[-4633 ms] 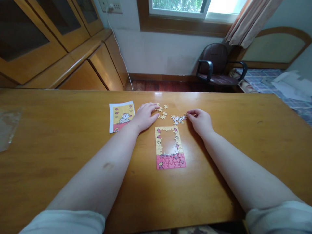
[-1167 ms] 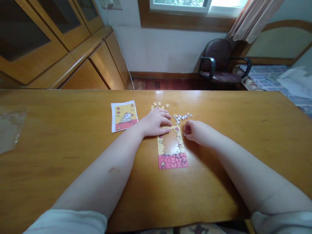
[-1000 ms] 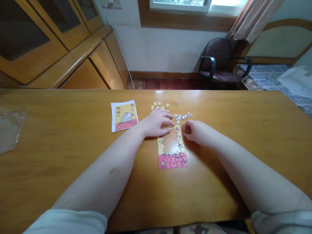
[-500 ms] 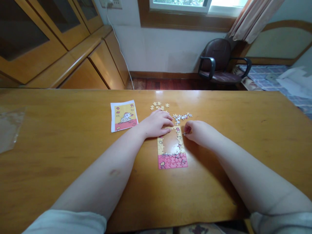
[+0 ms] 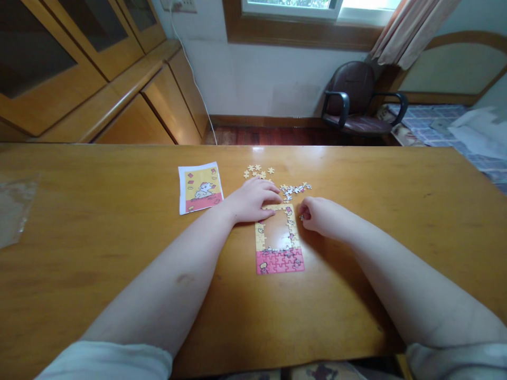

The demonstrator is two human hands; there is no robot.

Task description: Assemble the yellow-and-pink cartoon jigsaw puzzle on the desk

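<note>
A partly joined jigsaw puzzle lies flat on the table, yellow above and pink below, with bare wood showing through its middle. My left hand rests over its upper left corner, fingers stretched and a little apart, holding nothing. Just right of the puzzle my right hand is closed in a pinch on a small puzzle piece, mostly hidden by the fingers. Beyond the hands lie loose white puzzle pieces and a group of loose yellow puzzle pieces. The printed picture card is left of my left hand.
The wooden table spans the view. A clear plastic bag lies at its left edge. Past the far edge stand a wooden cabinet, a dark office chair and a bed.
My right hand has barely shifted, and the pinched piece has turned slightly within its fingers. My left hand stays in place. The whole view has moved a touch.
</note>
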